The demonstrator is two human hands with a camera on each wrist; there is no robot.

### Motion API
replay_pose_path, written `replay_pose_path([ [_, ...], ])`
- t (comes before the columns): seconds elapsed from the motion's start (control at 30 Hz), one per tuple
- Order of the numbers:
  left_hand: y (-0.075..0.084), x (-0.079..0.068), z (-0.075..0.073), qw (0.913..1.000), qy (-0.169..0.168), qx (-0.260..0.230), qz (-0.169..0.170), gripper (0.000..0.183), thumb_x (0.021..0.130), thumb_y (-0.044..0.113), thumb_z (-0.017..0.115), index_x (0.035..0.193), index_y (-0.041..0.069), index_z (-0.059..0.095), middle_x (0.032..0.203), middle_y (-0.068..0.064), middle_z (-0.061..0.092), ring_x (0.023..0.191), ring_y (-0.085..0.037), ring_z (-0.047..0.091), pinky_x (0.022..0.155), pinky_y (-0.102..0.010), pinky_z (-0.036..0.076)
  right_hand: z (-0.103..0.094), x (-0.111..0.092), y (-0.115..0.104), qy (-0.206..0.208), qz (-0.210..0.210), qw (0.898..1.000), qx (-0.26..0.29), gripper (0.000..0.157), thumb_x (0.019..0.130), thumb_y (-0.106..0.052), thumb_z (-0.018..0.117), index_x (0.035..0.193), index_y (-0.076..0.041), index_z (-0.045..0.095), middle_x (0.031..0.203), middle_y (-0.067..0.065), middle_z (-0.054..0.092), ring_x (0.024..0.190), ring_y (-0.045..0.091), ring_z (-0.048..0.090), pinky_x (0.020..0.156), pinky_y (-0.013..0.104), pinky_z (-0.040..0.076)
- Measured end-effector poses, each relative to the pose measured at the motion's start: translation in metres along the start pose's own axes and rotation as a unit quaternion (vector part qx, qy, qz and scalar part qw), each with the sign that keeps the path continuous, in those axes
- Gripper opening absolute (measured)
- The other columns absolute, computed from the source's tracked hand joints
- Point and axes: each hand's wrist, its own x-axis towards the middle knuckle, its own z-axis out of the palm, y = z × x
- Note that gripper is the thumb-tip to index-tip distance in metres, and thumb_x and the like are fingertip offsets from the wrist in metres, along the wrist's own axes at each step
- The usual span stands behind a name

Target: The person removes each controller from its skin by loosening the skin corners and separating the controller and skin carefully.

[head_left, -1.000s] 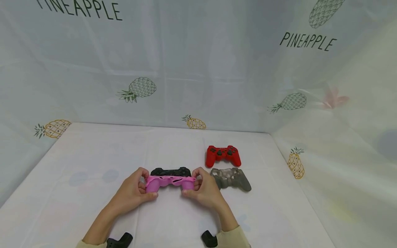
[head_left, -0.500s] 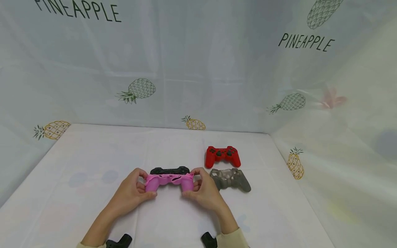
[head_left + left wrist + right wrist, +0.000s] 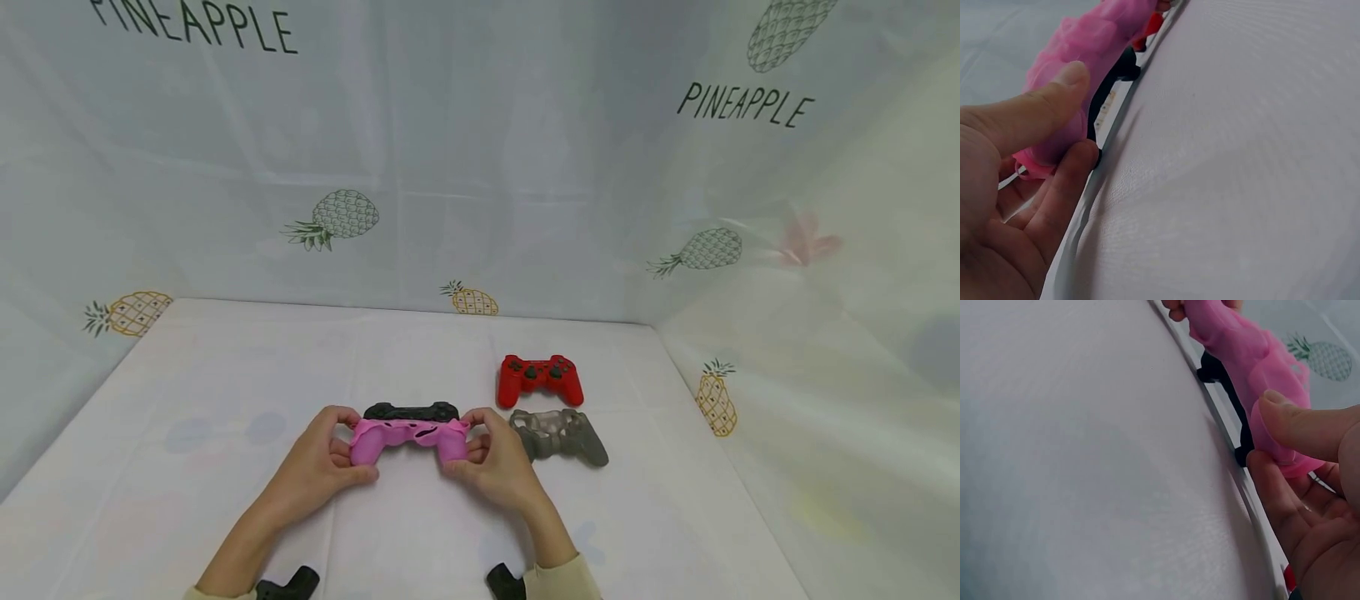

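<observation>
Between the two hands is a black game controller [image 3: 411, 412], partly covered by a pink rubbery controller skin [image 3: 409, 431]. Its black far edge shows beyond the pink. My left hand [image 3: 318, 454] pinches the left grip through the skin, the thumb [image 3: 1054, 103] on the near side and fingers curled behind. On the right grip my right hand [image 3: 498, 462] does the same, thumb [image 3: 1291, 422] pressed against the pink. In both wrist views the controller is tilted above the white table. The fingertips behind the skin are partly hidden.
A red game controller [image 3: 539, 379] lies on the white cloth-covered table [image 3: 247, 367], right of the hands. Nearer, beside the right hand, sits a grey translucent controller skin or controller [image 3: 562, 435]. A pineapple-print curtain [image 3: 480, 150] surrounds the table's back and sides.
The controller has tilted slightly, so less of its black part and more of the pink grips show in the head view. Both hands keep their hold and barely move.
</observation>
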Motion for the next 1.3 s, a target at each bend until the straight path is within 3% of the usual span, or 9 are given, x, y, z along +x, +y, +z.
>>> replay_pose_path([
  [0.17, -0.0002, 0.0002, -0.0002, 0.9997, 0.002, 0.020, 0.011, 0.078, 0.075, 0.016, 0.099, 0.131, 0.011, 0.046, 0.093, -0.007, 0.068, 0.080, -0.017, 0.070, 0.075, -0.027, 0.056, 0.0007, -0.0006, 0.0013, -0.003, -0.002, 1.000, -0.007, 0.057, 0.079, -0.010, 0.095, 0.122, -0.016, 0.057, 0.096, 0.005, 0.069, 0.078, 0.010, 0.070, 0.075, 0.027, 0.058],
  [0.63, -0.0009, -0.0008, -0.0006, 0.9975, 0.002, 0.061, 0.036, 0.072, 0.072, 0.022, 0.101, 0.121, 0.013, 0.050, 0.087, -0.001, 0.067, 0.074, -0.012, 0.068, 0.072, -0.027, 0.055, -0.0008, -0.0002, 0.0013, -0.019, -0.008, 0.998, -0.052, 0.055, 0.079, -0.015, 0.096, 0.116, -0.017, 0.054, 0.092, 0.000, 0.066, 0.079, 0.010, 0.067, 0.075, 0.028, 0.056],
  [1.0, 0.0026, 0.0005, 0.0007, 0.9972, 0.016, 0.069, 0.025, 0.067, 0.072, 0.022, 0.101, 0.118, 0.012, 0.053, 0.093, -0.004, 0.063, 0.077, -0.015, 0.067, 0.072, -0.027, 0.055, -0.0010, 0.0000, -0.0002, -0.014, -0.006, 0.999, -0.035, 0.057, 0.079, -0.015, 0.096, 0.119, -0.014, 0.055, 0.092, 0.002, 0.067, 0.080, 0.011, 0.068, 0.074, 0.027, 0.057],
  [1.3, 0.0012, 0.0004, 0.0019, 0.9958, 0.018, 0.084, 0.030, 0.063, 0.072, 0.024, 0.101, 0.113, 0.014, 0.055, 0.088, -0.003, 0.060, 0.073, -0.014, 0.062, 0.070, -0.027, 0.052, 0.0002, 0.0003, 0.0010, -0.016, -0.006, 0.999, -0.049, 0.054, 0.078, -0.017, 0.096, 0.113, -0.015, 0.056, 0.088, -0.002, 0.066, 0.077, 0.010, 0.067, 0.071, 0.027, 0.056],
])
